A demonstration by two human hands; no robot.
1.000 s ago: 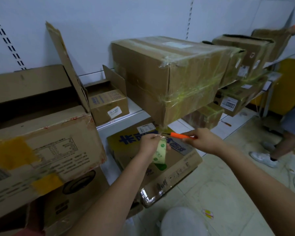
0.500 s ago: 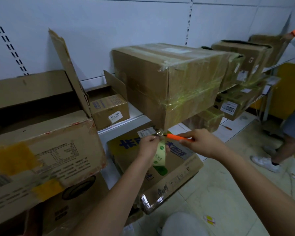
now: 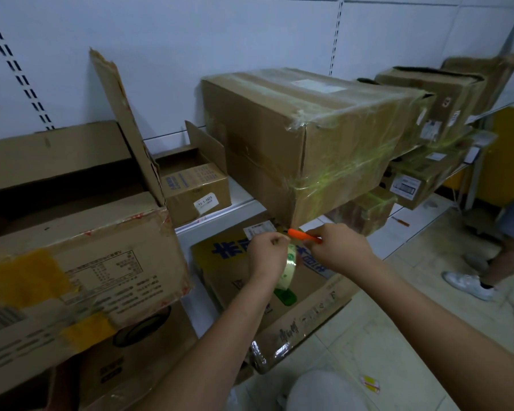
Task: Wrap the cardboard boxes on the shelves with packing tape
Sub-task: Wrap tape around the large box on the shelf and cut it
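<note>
A: Cardboard, brown, item one: the large box (image 3: 303,137) on the upper shelf (image 3: 244,200). Status?

B: Wrapped. Clear greenish tape bands cross its top, its front corner and its lower side. It overhangs the shelf edge.

A: Item two, the tape roll (image 3: 288,269)?

B: Hanging below the left hand (image 3: 267,250), which is curled and pinches the strip just under the large box's bottom corner. The roll sits in front of the blue-lettered box (image 3: 229,262) on the lower level.

A: Item three, the orange cutter (image 3: 304,235)?

B: Gripped in the right hand (image 3: 341,247), fingers closed round it, tip pointed at the strip beside the left hand. My reading: the strip is about to be severed, closing out this box.

A: Remaining stock?

B: Far boxes (image 3: 428,161) to the right show the same greenish film, so they look done. The small open box (image 3: 195,185) at the back of the shelf has its flap up and no visible wrap. The open-flapped box (image 3: 80,262) at left carries only old yellow patches. Both, I judge, are outstanding. The blue-lettered box shows some glossy film at its lower corner; extent unclear.
</note>
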